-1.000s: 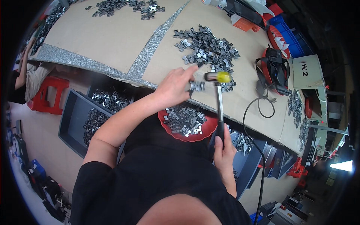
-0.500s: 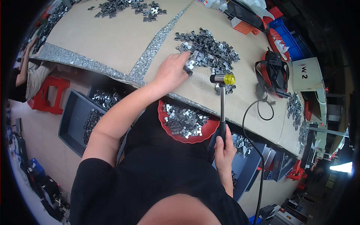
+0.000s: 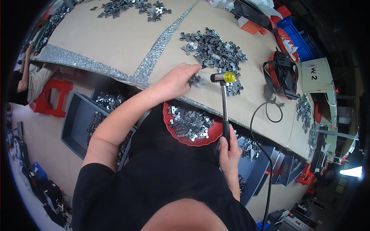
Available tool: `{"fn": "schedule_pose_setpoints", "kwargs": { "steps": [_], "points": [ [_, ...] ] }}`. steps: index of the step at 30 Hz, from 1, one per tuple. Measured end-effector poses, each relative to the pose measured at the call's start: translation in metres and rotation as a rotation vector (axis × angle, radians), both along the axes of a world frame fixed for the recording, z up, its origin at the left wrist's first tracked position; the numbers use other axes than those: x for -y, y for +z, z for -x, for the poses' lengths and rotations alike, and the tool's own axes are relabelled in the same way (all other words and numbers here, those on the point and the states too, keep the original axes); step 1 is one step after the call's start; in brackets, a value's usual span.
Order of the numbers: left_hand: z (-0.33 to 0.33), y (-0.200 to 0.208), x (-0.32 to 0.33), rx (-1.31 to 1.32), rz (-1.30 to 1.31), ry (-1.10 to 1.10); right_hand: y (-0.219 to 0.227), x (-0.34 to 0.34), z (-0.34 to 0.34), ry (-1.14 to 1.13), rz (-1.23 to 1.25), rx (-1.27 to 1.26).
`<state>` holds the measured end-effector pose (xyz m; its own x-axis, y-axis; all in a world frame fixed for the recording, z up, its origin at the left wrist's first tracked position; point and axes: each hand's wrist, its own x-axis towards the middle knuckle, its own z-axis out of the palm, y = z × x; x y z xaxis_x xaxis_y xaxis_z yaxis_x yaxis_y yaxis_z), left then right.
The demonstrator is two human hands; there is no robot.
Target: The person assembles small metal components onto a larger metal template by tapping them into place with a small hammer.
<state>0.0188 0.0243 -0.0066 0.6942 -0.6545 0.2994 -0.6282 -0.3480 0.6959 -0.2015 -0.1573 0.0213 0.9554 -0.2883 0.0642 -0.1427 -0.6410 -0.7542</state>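
My left hand [image 3: 178,81] is low over the table near its front edge, fingers curled around a few small metal pieces [image 3: 196,80] that are smeared by motion. Just beyond it spreads a heap of the same silvery pieces [image 3: 219,50]. In my right hand [image 3: 230,150] is the black grip of a mallet [image 3: 225,102]. Its shaft is shiny, and its head, black on one face and clear yellow on the other, is raised in front of the heap's near end. Between the hands, below the table edge, a red scalloped bowl [image 3: 192,142] holds many such pieces.
More pieces [image 3: 115,7] lie across the table at the far left. A black strapped device [image 3: 283,73] and a looped cable [image 3: 252,127] are to the right. Grey bins [image 3: 75,133] flank me below. Another person's arm [image 3: 26,63] and a red stool [image 3: 54,98] appear at left.
My left hand has drawn back from the heap toward the table edge, bringing a few metal pieces along. The mallet's head has shifted slightly left and up.
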Motion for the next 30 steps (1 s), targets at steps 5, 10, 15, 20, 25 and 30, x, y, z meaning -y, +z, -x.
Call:
{"fn": "schedule_pose_setpoints", "kwargs": {
  "steps": [5, 10, 15, 20, 25, 30],
  "points": [
    [0.025, 0.010, 0.015, 0.046, -0.030, 0.099, 0.009, -0.002, 0.001, 0.012, 0.071, -0.066],
    [0.020, 0.007, 0.013, 0.000, 0.006, 0.076, 0.009, 0.000, 0.002, 0.019, 0.180, -0.226],
    [0.019, 0.008, 0.009, -0.086, 0.050, 0.053, 0.012, -0.001, 0.001, 0.033, 0.244, -0.209],
    [0.023, 0.007, 0.008, -0.044, 0.010, 0.103, 0.010, 0.002, 0.003, 0.075, 0.247, -0.128],
    [0.022, 0.003, 0.011, -0.089, 0.086, 0.109, 0.015, 0.001, 0.006, 0.024, 0.136, 0.074],
    [0.023, 0.006, 0.008, -0.088, 0.111, 0.109, 0.022, 0.005, 0.014, 0.020, 0.183, 0.307]
  ]
}}
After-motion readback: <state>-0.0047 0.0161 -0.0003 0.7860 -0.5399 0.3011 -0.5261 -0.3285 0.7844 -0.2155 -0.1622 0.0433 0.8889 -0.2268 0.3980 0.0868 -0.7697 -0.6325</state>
